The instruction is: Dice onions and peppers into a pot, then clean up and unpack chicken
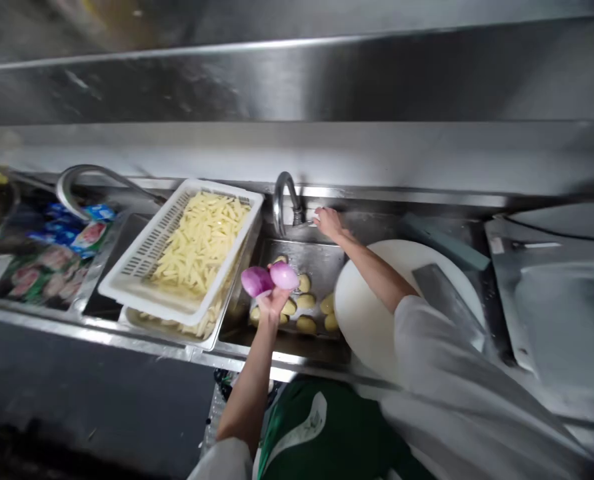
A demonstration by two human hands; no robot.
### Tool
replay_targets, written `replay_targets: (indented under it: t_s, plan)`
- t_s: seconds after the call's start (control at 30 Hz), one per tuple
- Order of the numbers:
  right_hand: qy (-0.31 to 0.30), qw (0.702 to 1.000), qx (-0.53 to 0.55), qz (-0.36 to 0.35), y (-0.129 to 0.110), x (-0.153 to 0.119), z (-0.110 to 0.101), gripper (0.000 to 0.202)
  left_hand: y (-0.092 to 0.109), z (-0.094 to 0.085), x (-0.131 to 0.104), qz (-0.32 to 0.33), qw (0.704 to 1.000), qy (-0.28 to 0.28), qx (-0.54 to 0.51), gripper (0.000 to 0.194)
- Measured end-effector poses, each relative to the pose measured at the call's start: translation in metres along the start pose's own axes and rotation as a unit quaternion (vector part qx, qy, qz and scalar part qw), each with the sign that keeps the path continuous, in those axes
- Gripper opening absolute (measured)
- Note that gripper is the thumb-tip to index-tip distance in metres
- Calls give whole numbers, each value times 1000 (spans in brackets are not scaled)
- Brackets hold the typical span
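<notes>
Two peeled red onions [257, 281] rest in my left hand [273, 304], which is closed around their undersides above the sink [237, 327]. My right hand [329, 223] is at the lever [307, 225] of the curved metal faucet [279, 193], with its fingers closed around the lever's end. Several peeled potatoes [305, 301] lie in the sink below the onions. No stream of water can be made out under the spout.
Left of the sink, a white basket [141, 250] of cut potato strips [201, 233] sits over another container. A round white cutting board [361, 313] with a cleaver [447, 300] stands on the right. Farther left are packaged goods [91, 233] and a second faucet [71, 180]. A metal shelf [297, 80] runs overhead.
</notes>
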State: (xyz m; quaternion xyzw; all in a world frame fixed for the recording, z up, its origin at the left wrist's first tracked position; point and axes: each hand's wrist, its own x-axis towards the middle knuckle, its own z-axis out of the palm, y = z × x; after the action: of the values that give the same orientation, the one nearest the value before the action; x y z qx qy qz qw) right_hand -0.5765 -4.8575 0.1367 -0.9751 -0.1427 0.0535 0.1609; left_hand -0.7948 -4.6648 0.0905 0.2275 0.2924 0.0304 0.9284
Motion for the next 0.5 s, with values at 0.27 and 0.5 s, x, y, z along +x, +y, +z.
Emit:
replay_targets:
  t_s: [0.27, 0.5]
  plan:
    - [121, 969, 11, 216, 96, -310, -14, 31, 5, -95, -32, -24, 998, -6, -55, 44]
    - [-4, 884, -110, 454, 168, -475, 12, 60, -4, -127, -81, -41, 998, -27, -39, 57]
